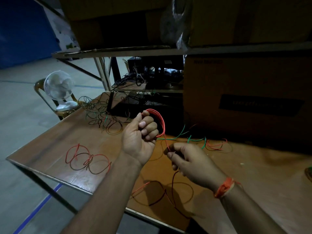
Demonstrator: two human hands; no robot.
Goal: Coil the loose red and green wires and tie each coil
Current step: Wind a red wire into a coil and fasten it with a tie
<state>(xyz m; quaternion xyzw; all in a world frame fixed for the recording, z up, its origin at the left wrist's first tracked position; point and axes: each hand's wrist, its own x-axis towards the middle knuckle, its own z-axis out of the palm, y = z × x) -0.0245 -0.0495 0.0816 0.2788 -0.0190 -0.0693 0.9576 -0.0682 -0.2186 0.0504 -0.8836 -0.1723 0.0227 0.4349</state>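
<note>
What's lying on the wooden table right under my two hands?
Loose red wire loops on the wooden table beneath the left hand and right hand. Both forearms cover parts of it, so its full run is hidden.

the scene is dim and murky. the shelves [118, 51] and boxes [244, 102] at the top sink into near black. soft shadows of the arms fall on the table [50, 146]. straight edges bow toward the corners, and fine detail is smeared.

two hands [140, 139], one fan [59, 86], one chair [40, 86]
</note>
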